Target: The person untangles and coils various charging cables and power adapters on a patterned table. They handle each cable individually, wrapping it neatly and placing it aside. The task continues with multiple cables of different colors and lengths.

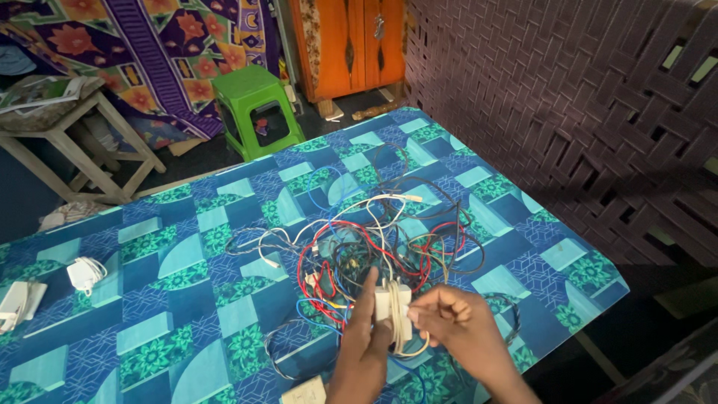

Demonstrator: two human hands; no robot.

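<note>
**A:** Blue patterned cloth is covering the tabletop (187, 299), with a green plastic stool (256, 112) and an orange wooden cabinet (348, 45) standing behind it, and a dark woven chair back (568, 97) rising on the right side.

**B:** And both hands are working at the near edge. The left hand (364, 340) is gripping a white charger adapter (392, 303), thumb stretching up along its side, fingers wrapping round it from behind.

**A:** The right hand (456, 322) is coming in from the other side, its fingers (420, 313) pinching the pale cord (404, 338) that is looping around the adapter.

**B:** Just beyond the hands a tangle of wires (366, 239) is lying on the cloth: red, blue, white and black strands crossing each other, touching the adapter's cord.

**A:** Far over on the left, well apart, a small coiled white charger (84, 273) is sitting, and another white charger (19, 303) is resting at the left edge
</note>
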